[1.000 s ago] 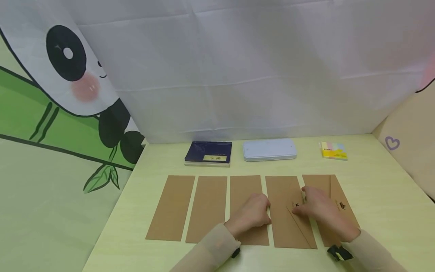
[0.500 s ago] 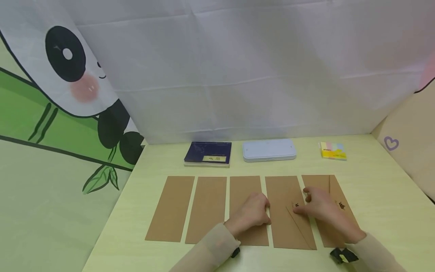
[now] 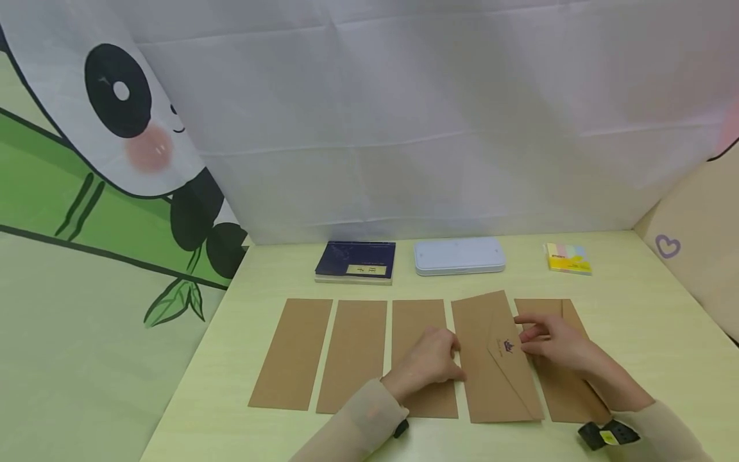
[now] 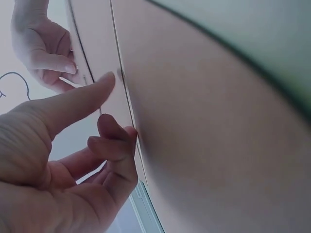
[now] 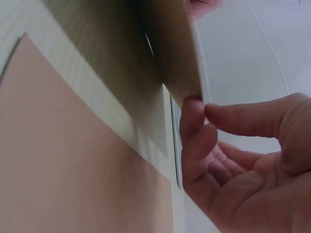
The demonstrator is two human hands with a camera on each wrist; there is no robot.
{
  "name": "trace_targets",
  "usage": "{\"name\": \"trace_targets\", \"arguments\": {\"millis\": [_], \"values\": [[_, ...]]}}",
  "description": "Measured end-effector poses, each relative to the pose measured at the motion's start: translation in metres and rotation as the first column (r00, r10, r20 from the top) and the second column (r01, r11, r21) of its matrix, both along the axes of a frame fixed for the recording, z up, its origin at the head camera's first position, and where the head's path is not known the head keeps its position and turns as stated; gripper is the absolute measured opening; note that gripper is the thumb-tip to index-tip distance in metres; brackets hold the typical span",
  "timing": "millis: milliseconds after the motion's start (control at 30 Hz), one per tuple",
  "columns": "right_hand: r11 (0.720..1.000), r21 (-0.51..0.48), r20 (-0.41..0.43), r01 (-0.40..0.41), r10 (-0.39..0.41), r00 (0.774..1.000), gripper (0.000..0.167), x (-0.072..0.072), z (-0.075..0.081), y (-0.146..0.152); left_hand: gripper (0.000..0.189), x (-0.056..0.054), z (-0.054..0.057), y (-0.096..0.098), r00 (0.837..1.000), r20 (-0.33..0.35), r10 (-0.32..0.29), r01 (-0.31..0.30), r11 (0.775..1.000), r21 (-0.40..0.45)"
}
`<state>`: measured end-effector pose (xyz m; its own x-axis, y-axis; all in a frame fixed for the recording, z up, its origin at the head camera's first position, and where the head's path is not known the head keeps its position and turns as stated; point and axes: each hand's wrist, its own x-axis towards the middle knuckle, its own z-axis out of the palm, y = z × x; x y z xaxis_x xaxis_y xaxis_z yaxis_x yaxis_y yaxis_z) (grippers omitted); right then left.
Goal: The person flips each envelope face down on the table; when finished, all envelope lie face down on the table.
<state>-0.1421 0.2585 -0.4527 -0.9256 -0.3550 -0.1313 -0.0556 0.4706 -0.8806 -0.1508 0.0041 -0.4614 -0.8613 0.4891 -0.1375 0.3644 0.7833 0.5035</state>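
Observation:
Several brown kraft envelopes lie in a row on the table. The envelope second from the right [image 3: 476,346], with a diagonal flap and a small dark crown print, has its right side raised and tilted. My right hand [image 3: 554,343] pinches its right edge; the right wrist view shows thumb and index finger [image 5: 192,114] on the raised edge. At its left edge my left hand [image 3: 424,362] touches down over the gap beside the middle envelope [image 3: 417,314]. In the left wrist view, thumb and fingers of the left hand [image 4: 73,160] are apart, tips at the edge.
The rightmost envelope [image 3: 566,385] lies under my right hand and forearm. Two more envelopes lie at left, one outermost [image 3: 291,353]. Along the back stand a dark blue notebook [image 3: 340,256], a pale case [image 3: 459,255] and a sticky-note pack [image 3: 568,260], before a white cloth [image 3: 369,128].
My right hand has moved slightly right and now holds up the right side of the envelope second from the right, which lay flat before. My left hand has stayed almost in place.

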Motion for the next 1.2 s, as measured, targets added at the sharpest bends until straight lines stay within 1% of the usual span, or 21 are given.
{"name": "trace_targets", "arguments": {"millis": [67,167,300,367,467,567,700,800,933,1033,1100,1200], "values": [[0.998,-0.058,-0.005,-0.033,0.033,0.999,0.048,-0.001,-0.001,0.004,0.035,0.000,0.000,0.001,1.000,-0.003,-0.010,0.010,1.000,-0.008],[0.989,-0.136,0.015,-0.057,0.060,0.998,0.050,-0.002,-0.001,0.008,0.040,-0.001,0.000,0.002,1.000,0.002,-0.024,0.024,1.000,-0.007],[0.973,-0.221,0.061,-0.065,0.080,0.995,0.050,0.000,-0.001,0.011,0.045,-0.002,0.001,0.003,0.999,0.010,-0.036,0.035,0.999,0.024],[0.964,-0.250,0.056,-0.088,0.105,0.993,0.049,0.000,-0.001,0.012,0.046,-0.002,0.002,0.003,0.999,0.011,-0.044,0.043,0.998,0.049],[0.958,-0.261,0.042,-0.120,0.136,0.990,0.047,0.000,-0.003,0.013,0.046,-0.002,0.003,0.004,0.998,0.020,-0.053,0.051,0.993,0.102],[0.956,-0.245,0.027,-0.159,0.171,0.985,0.048,-0.001,-0.005,0.012,0.045,-0.002,0.003,0.006,0.997,0.046,-0.064,0.055,0.983,0.173],[0.942,-0.261,0.016,-0.211,0.222,0.975,0.050,-0.001,-0.010,0.011,0.045,-0.003,0.003,0.008,0.995,0.061,-0.079,0.064,0.975,0.212],[0.928,-0.285,0.013,-0.239,0.252,0.968,0.052,-0.001,-0.014,0.009,0.046,-0.003,0.004,0.009,0.995,0.074,-0.070,0.053,0.974,0.220],[0.925,-0.289,0.029,-0.246,0.265,0.964,0.057,-0.002,-0.018,0.007,0.048,-0.002,0.006,0.011,0.992,0.118,-0.047,0.017,0.971,0.240],[0.923,-0.297,0.056,-0.243,0.271,0.961,0.062,-0.001,-0.019,0.005,0.049,-0.001,0.007,0.012,0.988,0.150,-0.041,0.002,0.967,0.255],[0.923,-0.297,0.069,-0.247,0.279,0.958,0.064,-0.001,-0.018,0.002,0.049,0.000,0.009,0.013,0.986,0.163,-0.045,0.000,0.963,0.269],[0.923,-0.295,0.086,-0.246,0.282,0.955,0.066,0.000,-0.017,-0.001,0.049,0.001,0.010,0.014,0.986,0.158,-0.059,0.011,0.958,0.286]]}}
